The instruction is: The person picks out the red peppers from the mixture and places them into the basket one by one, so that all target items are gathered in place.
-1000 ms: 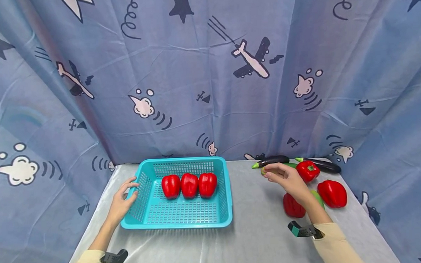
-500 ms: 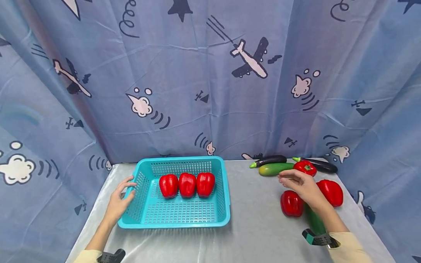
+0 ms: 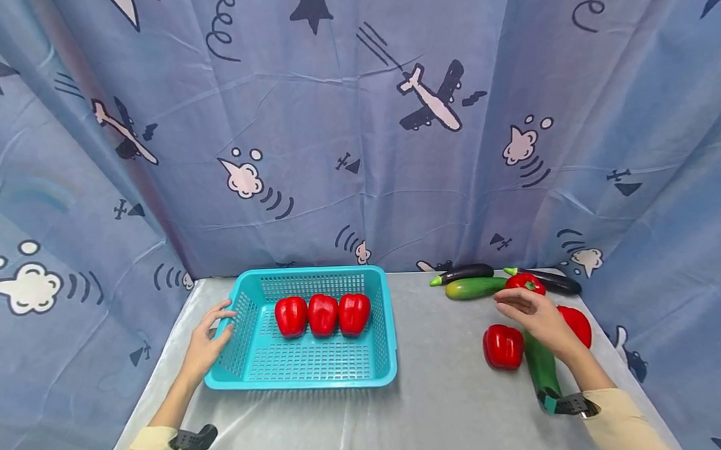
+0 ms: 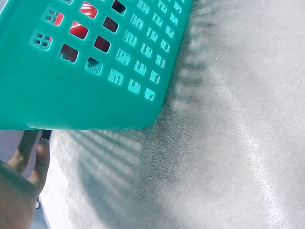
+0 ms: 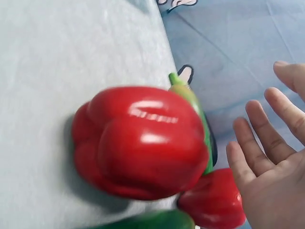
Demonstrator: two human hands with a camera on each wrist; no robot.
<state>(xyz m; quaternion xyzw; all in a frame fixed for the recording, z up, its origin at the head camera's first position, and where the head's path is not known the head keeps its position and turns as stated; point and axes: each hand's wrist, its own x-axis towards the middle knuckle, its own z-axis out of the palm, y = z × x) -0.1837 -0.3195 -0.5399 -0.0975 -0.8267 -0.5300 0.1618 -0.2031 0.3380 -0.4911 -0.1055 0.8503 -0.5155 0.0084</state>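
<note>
A turquoise basket (image 3: 300, 385) stands on the left half of the table with three red peppers (image 3: 323, 316) in a row inside. My left hand (image 3: 206, 346) rests at its left rim, thumb and fingers about the edge; the left wrist view shows the basket's outer wall (image 4: 71, 105) and part of the hand (image 4: 21, 191). Over the vegetables at the right hovers my right hand (image 3: 539, 321), fingers apart and holding nothing. A red pepper (image 3: 504, 347) lies to its lower left, large in the right wrist view (image 5: 143, 143), where the hand (image 5: 274, 167) is beside it.
Behind the right hand are a green cucumber (image 3: 474, 287), two eggplants (image 3: 466, 272) and a red pepper (image 3: 525, 284). Another cucumber (image 3: 542, 371) lies under the right wrist, and a red pepper (image 3: 575, 325) is partly hidden by the hand. A patterned curtain (image 3: 357, 119) hangs behind the table.
My right hand has moved right and slightly down, away from the back cucumber, uncovering it. The left hand stays at the basket rim.
</note>
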